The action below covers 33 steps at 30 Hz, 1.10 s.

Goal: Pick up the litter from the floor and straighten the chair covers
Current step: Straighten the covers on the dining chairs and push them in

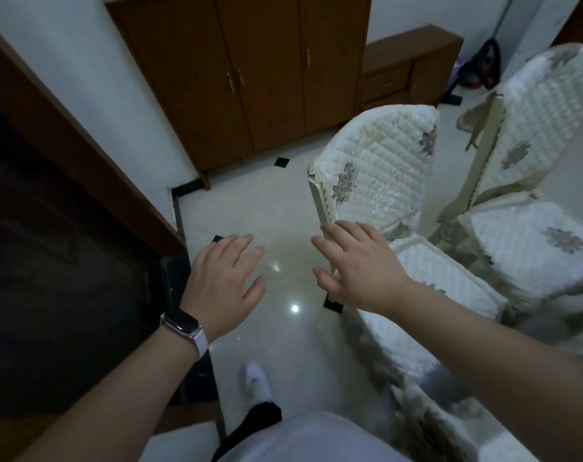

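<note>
A single head-worn wide-angle camera looks steeply down, close above the near chair (376, 181), with the tiled floor (266, 208) to its left.

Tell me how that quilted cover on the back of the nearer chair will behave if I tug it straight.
The quilted cover is probably soft and floppy: it drapes over the chair back and sags unevenly. It is likely light, and its slightly shiny fabric may slide easily on the frame. Its lower left corner already shows bare frame, so a hard pull from the right hand could shift it further off.

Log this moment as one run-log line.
left hand: open, empty | right hand: open, by near chair cover | litter: none visible
</note>
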Tool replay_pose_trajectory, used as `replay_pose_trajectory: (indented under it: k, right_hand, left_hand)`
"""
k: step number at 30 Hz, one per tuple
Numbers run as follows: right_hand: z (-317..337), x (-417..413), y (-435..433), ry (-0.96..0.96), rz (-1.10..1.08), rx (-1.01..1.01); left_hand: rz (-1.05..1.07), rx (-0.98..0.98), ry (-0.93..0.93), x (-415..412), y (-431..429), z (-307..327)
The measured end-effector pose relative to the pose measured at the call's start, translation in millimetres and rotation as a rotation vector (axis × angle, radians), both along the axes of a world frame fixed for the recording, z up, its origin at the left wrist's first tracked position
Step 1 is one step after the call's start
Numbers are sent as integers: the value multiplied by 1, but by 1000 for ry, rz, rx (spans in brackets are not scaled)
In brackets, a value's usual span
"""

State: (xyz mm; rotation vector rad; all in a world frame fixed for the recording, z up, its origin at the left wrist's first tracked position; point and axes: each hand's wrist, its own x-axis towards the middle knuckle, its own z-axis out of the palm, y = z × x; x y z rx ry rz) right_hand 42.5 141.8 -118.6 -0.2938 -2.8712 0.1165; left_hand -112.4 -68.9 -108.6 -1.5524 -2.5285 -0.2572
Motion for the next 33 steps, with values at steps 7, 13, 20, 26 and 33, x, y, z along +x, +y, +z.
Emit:
replay_pose_trajectory:
  k: [7, 13, 20, 26, 33]
  right_hand:
    - [-11, -106, 23, -62, -108, 57]
    - [2, -208, 35, -108, -144, 104]
    - [7, -296, 56, -103, -245, 98]
    - [3, -356, 103, -121, -281, 84]
    - [-30, -430, 189, -66, -274, 18]
  left_hand:
    - [-103, -2, -67, -129, 50, -28]
    - [-179, 26, -125, -253, 84, -20]
    - [-256, -1, -113, -349, 125, -17]
    - [-281, -5, -116, -407, 167, -27]
    - [-260, -39, -73, -484, 240, -31]
